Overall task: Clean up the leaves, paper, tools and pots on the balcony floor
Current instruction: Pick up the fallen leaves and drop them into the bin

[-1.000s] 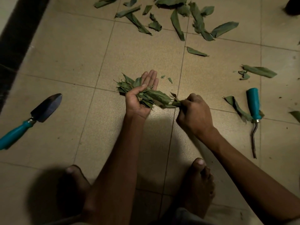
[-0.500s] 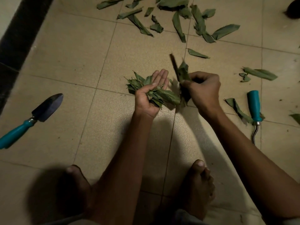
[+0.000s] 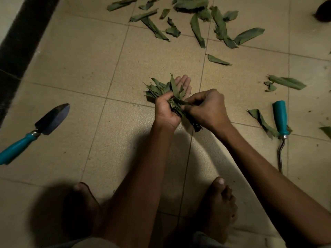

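Observation:
My left hand [image 3: 166, 110] holds a bunch of green leaves [image 3: 161, 87] above the tiled floor, thumb over the stems and fingers stretched out under the blades. My right hand [image 3: 206, 108] meets it from the right, fingers curled, pinching leaves into that same bunch. Many loose leaves [image 3: 195, 27] lie scattered on the far tiles. A trowel with a teal handle [image 3: 34, 133] lies at the left. A teal-handled tool with a bent metal shaft [image 3: 280, 120] lies at the right, partly on a leaf [image 3: 261, 120].
A dark strip [image 3: 19, 43] runs along the left edge of the floor. My two bare feet [image 3: 218, 203] stand at the bottom. More leaves [image 3: 288, 82] lie at the right, and a dark object [image 3: 324, 11] sits in the top right corner.
My right hand lifted leaves from the floor and brought them left into the bunch in my left hand. The two hands now touch at the bunch.

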